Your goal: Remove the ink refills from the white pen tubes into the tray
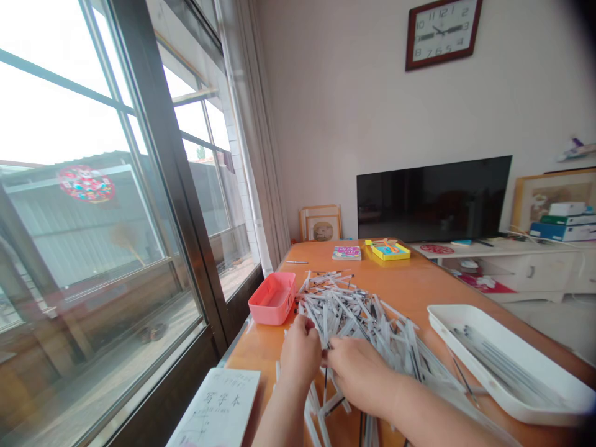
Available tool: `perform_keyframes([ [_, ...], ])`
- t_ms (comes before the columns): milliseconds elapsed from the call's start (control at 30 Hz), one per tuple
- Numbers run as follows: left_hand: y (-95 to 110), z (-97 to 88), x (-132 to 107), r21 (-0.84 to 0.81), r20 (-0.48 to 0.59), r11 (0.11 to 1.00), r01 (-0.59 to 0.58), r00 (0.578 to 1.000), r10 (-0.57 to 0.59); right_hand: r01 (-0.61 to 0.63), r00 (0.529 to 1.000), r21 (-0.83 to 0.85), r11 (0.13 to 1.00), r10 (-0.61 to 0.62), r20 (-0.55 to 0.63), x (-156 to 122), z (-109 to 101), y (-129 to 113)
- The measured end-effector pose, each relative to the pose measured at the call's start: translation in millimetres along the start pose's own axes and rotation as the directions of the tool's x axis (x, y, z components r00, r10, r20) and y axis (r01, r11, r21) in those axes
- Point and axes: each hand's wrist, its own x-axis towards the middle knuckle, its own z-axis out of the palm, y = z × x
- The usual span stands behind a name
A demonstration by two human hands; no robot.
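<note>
My left hand (302, 349) is closed, its fingers curled together at the near side of a large pile of pen parts (347, 313). Beside it, my right hand (356, 370) is closed too, fingertips pinched and almost meeting the left ones. What either hand grips is hidden by the fingers. A thin dark stick, like a pen refill, shows just below the right fingertips. Clear and whitish pen barrels and dark refills make up the pile, lying in all directions around and under both hands.
A pink plastic basket (272, 299) stands left of the pile. At right, a white tray (516, 397) holds several thin grey rods (500, 354). A writing booklet (216, 406) lies at the near left. Farther back are a yellow box (391, 253) and a purple booklet (347, 252).
</note>
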Motion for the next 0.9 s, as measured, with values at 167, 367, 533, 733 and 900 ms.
perform_keyframes([
  [167,-4,2.5,4,-0.038,-0.061,0.999,-0.031,0.998,0.029,0.102,0.994,-0.076,0.992,-0.098,0.056,12,4,-6],
  [367,-4,2.4,6,-0.081,-0.104,0.995,-0.062,0.993,0.053,0.116,0.993,-0.101,0.988,-0.113,0.038,6,2,0],
  [533,-3,0.5,4,-0.087,-0.129,0.993,-0.077,0.989,0.065,0.119,0.993,-0.115,0.986,-0.115,0.039,2,5,7],
  [733,-5,1.8,4,-0.056,-0.144,0.996,-0.074,0.987,0.066,0.124,0.992,-0.103,0.987,-0.123,0.016,-4,6,14],
  [900,-5,2.7,3,-0.043,-0.129,0.996,-0.072,0.989,0.066,-0.010,0.984,-0.022,1.000,0.006,-0.179,-15,0,26],
])
